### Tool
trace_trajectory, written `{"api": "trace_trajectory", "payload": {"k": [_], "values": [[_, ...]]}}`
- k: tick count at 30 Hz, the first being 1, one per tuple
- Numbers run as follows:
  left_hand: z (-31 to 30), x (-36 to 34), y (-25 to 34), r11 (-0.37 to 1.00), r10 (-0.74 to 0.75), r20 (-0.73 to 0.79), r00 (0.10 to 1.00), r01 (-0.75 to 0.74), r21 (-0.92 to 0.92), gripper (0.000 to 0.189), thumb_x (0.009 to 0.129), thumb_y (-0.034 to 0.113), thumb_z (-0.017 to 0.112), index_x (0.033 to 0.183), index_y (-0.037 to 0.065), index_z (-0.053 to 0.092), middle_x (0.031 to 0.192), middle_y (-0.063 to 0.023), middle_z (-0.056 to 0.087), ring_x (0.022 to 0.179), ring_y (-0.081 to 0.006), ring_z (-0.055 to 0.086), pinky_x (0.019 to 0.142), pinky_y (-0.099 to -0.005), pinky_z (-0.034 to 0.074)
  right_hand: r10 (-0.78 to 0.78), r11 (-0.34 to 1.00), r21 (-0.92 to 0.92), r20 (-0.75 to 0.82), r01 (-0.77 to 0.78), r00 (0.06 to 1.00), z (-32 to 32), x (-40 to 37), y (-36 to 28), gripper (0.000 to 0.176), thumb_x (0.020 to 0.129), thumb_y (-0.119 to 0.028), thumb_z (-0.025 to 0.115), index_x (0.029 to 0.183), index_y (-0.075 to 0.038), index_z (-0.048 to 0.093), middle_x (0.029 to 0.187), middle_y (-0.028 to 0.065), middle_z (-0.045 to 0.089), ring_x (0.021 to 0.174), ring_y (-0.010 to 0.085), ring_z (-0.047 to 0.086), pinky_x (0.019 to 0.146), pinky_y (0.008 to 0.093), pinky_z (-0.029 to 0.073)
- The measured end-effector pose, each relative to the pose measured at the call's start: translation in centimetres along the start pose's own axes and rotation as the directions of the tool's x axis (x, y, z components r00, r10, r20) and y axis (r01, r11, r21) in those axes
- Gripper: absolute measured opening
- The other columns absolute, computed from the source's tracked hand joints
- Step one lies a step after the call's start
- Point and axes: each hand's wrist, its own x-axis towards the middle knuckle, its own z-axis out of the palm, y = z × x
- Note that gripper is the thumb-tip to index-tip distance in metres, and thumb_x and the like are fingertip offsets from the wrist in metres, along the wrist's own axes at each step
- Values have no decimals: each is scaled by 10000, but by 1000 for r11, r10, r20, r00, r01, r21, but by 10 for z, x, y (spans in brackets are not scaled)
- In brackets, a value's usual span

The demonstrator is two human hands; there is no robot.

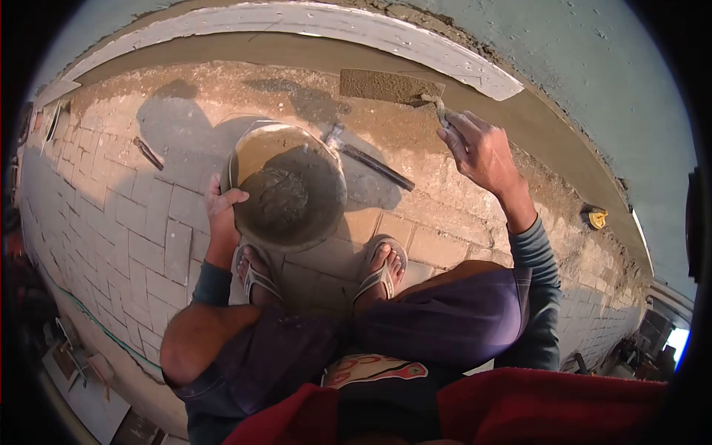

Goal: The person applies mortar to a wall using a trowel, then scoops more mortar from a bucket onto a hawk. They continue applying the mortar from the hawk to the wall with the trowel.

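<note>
My left hand (pixel 225 208) is closed on the rim of a round bucket (pixel 339 200), thumb over the edge. Wet grey mortar (pixel 278 191) lies inside it, partly in shadow. In front of me on the right, my right hand (pixel 480 150) is wrapped round the handle of a trowel (pixel 386 87). Mortar coats its long blade, which is held flat along the base of the wall. Just above the blade runs a smooth band of fresh mortar (pixel 289 55), below a long white board (pixel 319 16).
A hammer (pixel 377 167) with a dark handle lies on the ground right of the bucket. Farther left is a small narrow tool (pixel 149 153). A yellow object (pixel 598 217) sits by the wall at right. A green hose (pixel 100 324) crosses the paving at left.
</note>
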Motion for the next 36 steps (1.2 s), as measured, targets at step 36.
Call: {"api": "trace_trajectory", "payload": {"k": [36], "values": [[20, 3, -10, 951, 154, 173, 973, -194, 242, 237, 660, 50, 592, 886, 81, 529, 801, 37, 509, 728, -70, 479, 636, -222, 402, 44, 542, 608, 668, -579, 743, 33, -46, -55, 453, 1082, -351, 507, 818, 0, 616, 670, 36, 569, 570, 108, 556, 540, 308, 464]]}}
